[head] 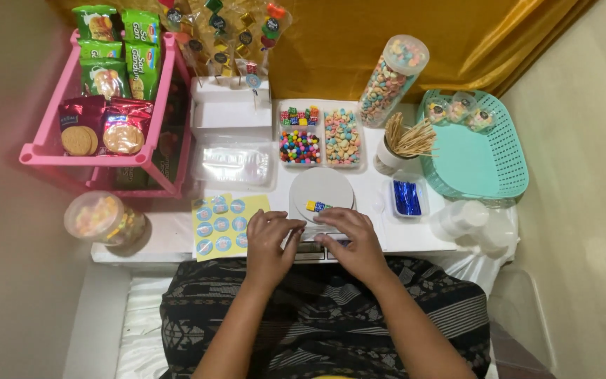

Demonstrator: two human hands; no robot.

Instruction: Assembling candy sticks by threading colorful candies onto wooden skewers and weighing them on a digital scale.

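I see my left hand [273, 242] and right hand [351, 242] loosely curled, grasping nothing I can make out, at the round white scale [322, 193]; one small yellow-blue candy [315, 206] weighed, mint basket [475, 165] mostly unfilled.

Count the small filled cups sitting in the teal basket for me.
3. All sit along the far rim of the teal basket: left cup, middle cup, right cup. The rest of the basket shows bare, so none seem hidden.
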